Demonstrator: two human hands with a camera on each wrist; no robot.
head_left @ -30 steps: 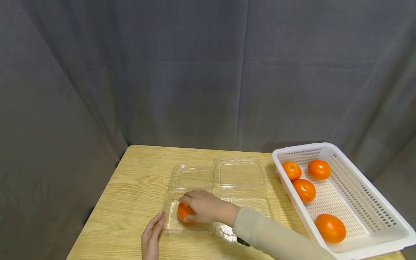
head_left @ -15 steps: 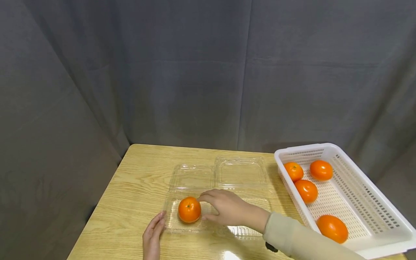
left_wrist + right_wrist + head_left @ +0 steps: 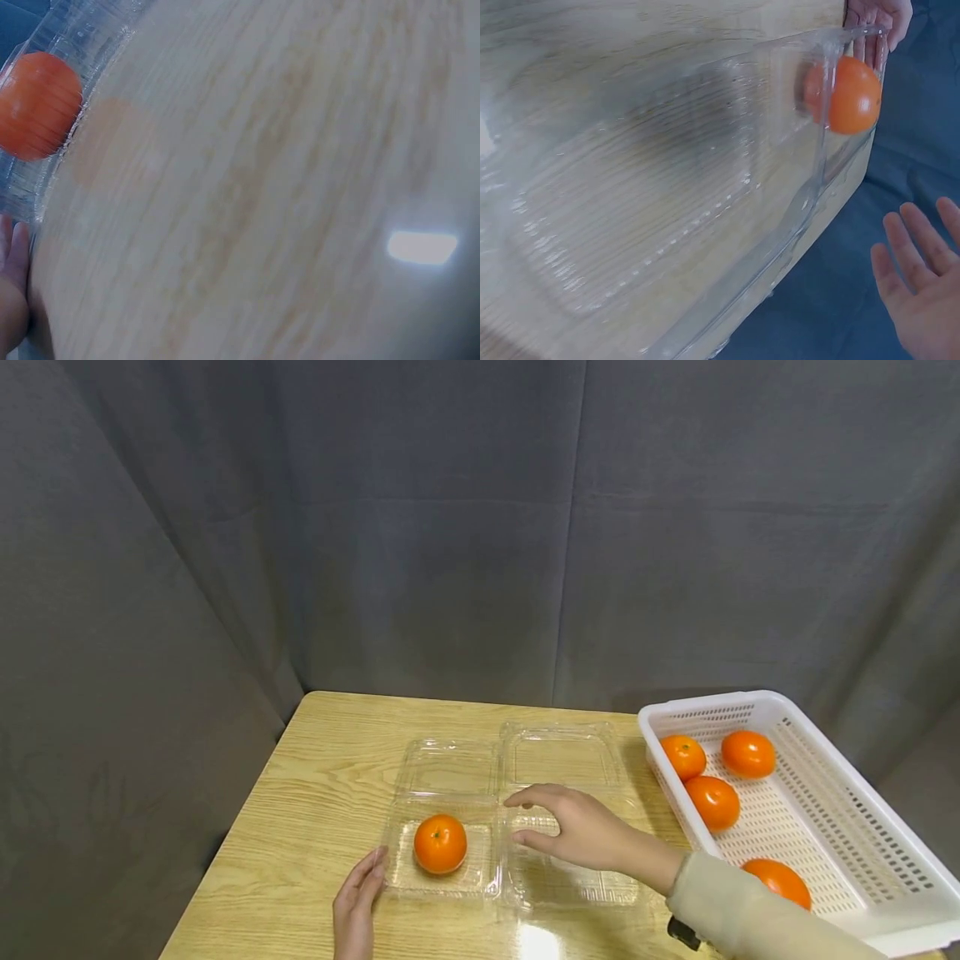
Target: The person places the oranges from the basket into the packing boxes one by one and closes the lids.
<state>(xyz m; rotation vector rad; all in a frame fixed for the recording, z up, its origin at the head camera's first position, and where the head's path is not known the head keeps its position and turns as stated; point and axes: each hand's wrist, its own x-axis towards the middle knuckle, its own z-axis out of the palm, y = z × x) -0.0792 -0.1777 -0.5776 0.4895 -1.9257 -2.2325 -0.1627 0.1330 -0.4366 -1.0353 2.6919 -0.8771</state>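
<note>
Two clear plastic clamshell containers lie side by side on the wooden table with their lids folded back. In the left container (image 3: 480, 883) sits a glossy orange fruit (image 3: 440, 843), round with a small green stem spot; it looks like an orange. My left hand (image 3: 358, 902) touches that container's left side with its fingers fairly straight. Above the right container (image 3: 577, 889) hovers my right hand (image 3: 581, 831), thumb and fingers spread with nothing between them. The right wrist view also shows this hand (image 3: 922, 292) with its fingers apart.
A white perforated plastic basket (image 3: 832, 760) stands at the right of the table (image 3: 300, 827), holding several similar orange fruits (image 3: 748, 754). My right sleeve passes in front of the basket's near corner. A grey curtain (image 3: 450, 527) hangs behind the table.
My right hand has let go of the fruit in the left container and moved right, over the right container. My left hand has stayed at the left container's side.
</note>
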